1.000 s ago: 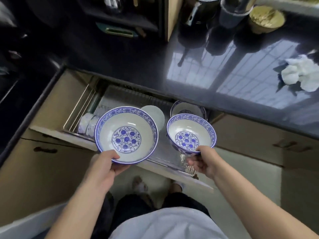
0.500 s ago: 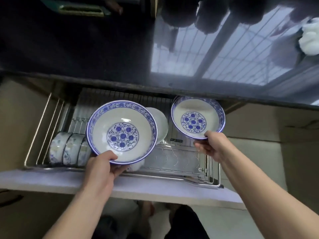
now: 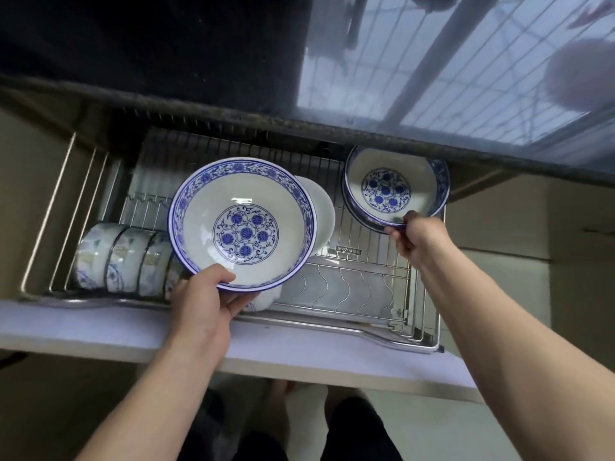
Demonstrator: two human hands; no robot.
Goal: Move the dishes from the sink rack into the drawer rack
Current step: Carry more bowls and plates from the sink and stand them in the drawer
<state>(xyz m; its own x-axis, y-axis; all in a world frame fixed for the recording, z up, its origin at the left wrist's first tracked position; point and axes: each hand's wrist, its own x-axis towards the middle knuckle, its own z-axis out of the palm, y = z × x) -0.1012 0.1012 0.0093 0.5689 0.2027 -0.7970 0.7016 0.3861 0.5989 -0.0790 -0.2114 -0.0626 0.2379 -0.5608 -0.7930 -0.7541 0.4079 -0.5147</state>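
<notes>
My left hand (image 3: 204, 301) grips the near rim of a large blue-and-white bowl (image 3: 243, 224), held over the middle of the wire drawer rack (image 3: 352, 287). My right hand (image 3: 416, 234) pinches the near rim of a smaller blue-and-white bowl (image 3: 396, 186) at the rack's back right, where it sits in or on another bowl of the same pattern whose dark rim shows beneath. A plain white dish (image 3: 321, 211) stands on edge behind the large bowl. Several patterned small bowls (image 3: 123, 257) stand on edge in a row at the rack's left.
The black countertop (image 3: 166, 51) overhangs the back of the open drawer. The drawer's white front edge (image 3: 100, 331) runs across below my hands. Empty wire slots fill the rack's front right. Beige cabinet fronts flank the drawer. My legs are below.
Both bowls moved further over the drawer rack. The small bowl in my right hand went back and down onto the bowl at the back right. The camera tilted down and closer.
</notes>
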